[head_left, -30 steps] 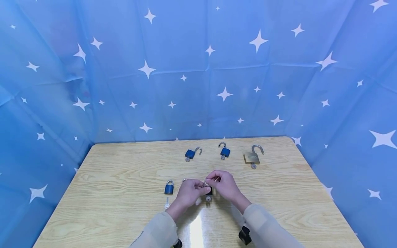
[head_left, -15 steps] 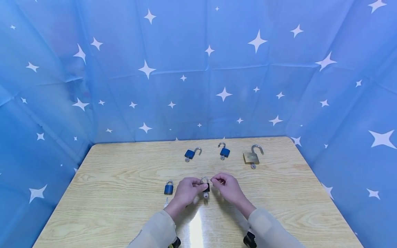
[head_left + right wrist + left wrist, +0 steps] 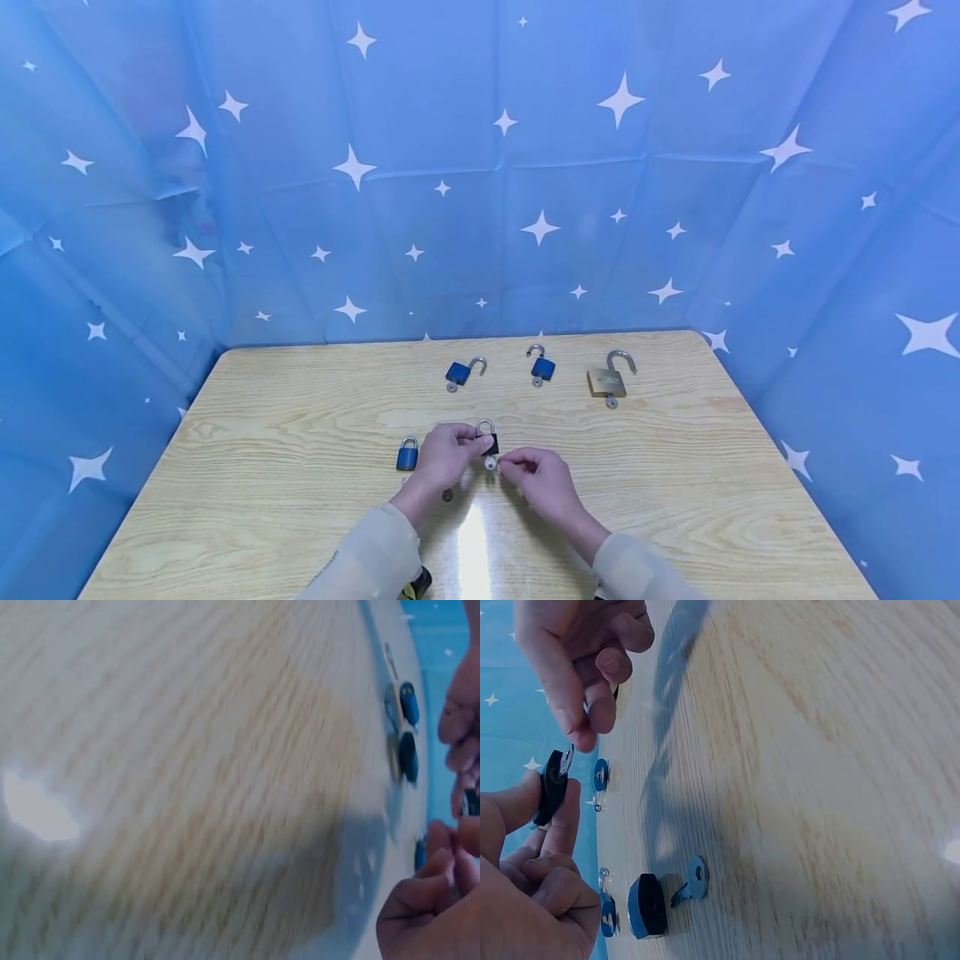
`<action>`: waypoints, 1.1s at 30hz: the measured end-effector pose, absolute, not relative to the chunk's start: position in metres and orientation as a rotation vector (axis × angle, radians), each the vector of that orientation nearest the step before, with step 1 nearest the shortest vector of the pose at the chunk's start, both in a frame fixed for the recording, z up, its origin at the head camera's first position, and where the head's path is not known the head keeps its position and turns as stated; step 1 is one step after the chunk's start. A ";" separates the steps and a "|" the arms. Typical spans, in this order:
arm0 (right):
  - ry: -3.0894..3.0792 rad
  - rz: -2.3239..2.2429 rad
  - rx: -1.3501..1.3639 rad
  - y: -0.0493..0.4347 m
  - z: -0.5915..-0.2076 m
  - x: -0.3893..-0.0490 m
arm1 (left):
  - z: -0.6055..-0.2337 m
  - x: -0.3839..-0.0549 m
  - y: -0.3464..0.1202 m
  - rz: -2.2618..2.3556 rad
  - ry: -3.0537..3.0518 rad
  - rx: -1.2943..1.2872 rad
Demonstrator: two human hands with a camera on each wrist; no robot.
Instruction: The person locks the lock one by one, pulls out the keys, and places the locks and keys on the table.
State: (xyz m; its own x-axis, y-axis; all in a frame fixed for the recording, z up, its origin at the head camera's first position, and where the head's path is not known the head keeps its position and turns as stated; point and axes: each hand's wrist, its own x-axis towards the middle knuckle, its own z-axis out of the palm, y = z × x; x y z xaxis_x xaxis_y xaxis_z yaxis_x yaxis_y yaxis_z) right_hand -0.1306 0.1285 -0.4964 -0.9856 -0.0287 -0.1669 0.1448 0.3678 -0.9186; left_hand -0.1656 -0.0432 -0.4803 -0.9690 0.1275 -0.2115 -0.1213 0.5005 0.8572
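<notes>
My left hand (image 3: 444,457) holds a small black padlock (image 3: 491,444) by its body, with the thumb in front. The silver shackle stands upward and appears closed. A key (image 3: 491,463) sits in the underside of the lock, its round head showing. My right hand (image 3: 542,483) is just right of that key, fingers loosely bent, with a small gap in the head view. In the left wrist view the right hand's fingertips (image 3: 585,740) are right by the key head (image 3: 568,757). Left of my left hand lies a blue padlock (image 3: 407,458) with its shackle closed.
At the back of the wooden table (image 3: 300,417) lie a blue padlock (image 3: 458,372), a second blue padlock (image 3: 543,369) and a larger brass padlock (image 3: 606,382), all with shackles open and keys in. A loose key (image 3: 697,877) lies beside a padlock (image 3: 649,906) in the left wrist view.
My right hand has come away from the shackle and moved down beside the key. The left hand has shifted slightly left and up with the black padlock.
</notes>
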 end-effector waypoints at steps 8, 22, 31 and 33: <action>2.380 -1.793 0.210 0.117 -0.499 -0.126 | -0.481 -0.167 -0.043 1.498 2.476 -0.007; 2.285 -1.964 0.385 0.106 -0.499 -0.121 | -0.484 -0.165 -0.043 1.519 2.477 0.021; 2.294 -1.938 0.389 0.105 -0.501 -0.120 | -0.483 -0.164 -0.044 1.518 2.480 0.014; 2.296 -1.925 0.385 0.105 -0.500 -0.120 | -0.484 -0.164 -0.044 1.518 2.476 0.013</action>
